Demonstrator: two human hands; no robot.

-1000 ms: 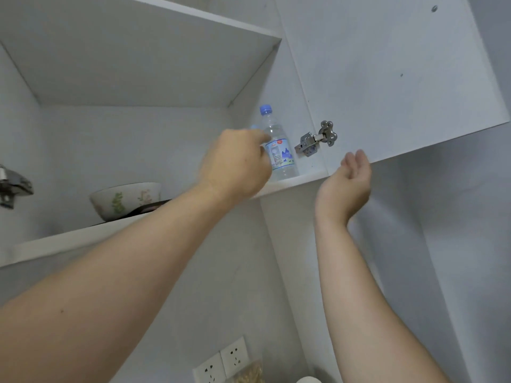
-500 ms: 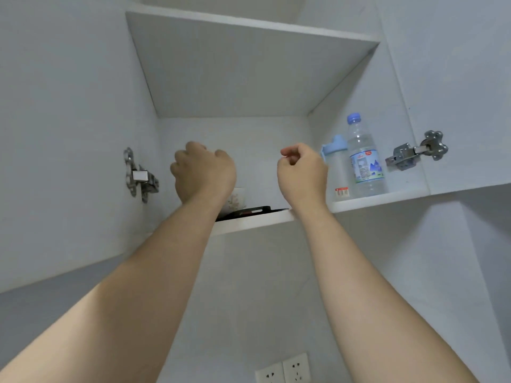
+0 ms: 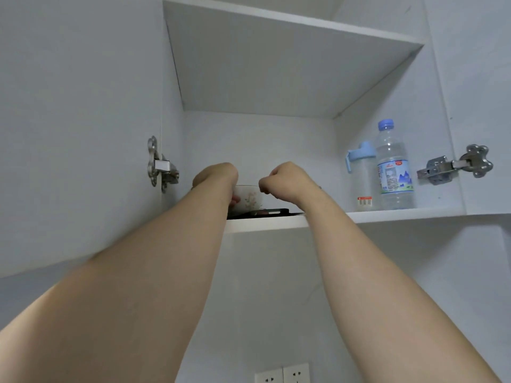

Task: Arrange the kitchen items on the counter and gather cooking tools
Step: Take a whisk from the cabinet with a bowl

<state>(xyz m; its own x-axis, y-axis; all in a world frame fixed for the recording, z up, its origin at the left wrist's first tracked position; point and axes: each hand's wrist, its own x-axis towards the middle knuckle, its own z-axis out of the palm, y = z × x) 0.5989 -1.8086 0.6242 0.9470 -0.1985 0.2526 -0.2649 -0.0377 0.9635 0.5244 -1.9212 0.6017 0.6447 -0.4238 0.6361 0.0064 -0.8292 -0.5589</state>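
Early in the task, by my guess: nothing has come down yet, the tabletop is out of view, and no cooking tools are gathered that I can see.

Left to right:
- Steel door hinge (image 3: 161, 165) at 9 o'clock of the open wall cabinet.
- Left hand (image 3: 218, 176) is on the floral bowl (image 3: 247, 200) from its 9 o'clock. The grip is clenched round that side, and one fingertip shows under the wrist against the bowl wall.
- The bowl sits at the front of the cabinet shelf (image 3: 387, 216), on top of a flat black thing (image 3: 272, 212). It could be a tray or a board; I cannot tell which.
- Right hand (image 3: 287, 179) is at the bowl's 3 o'clock. The grip is curled tight, fingertips at the rim, and it looks like a pinch on the rim, though the contact is small in view.
- Well apart at the shelf's 3 o'clock end stands a clear bottle with a blue lid (image 3: 362, 178), touching or just beside a water bottle (image 3: 394, 172).
- Second hinge (image 3: 456, 165) at far right.

Left to do: lift the bowl clear, lower it, then fetch the rest.
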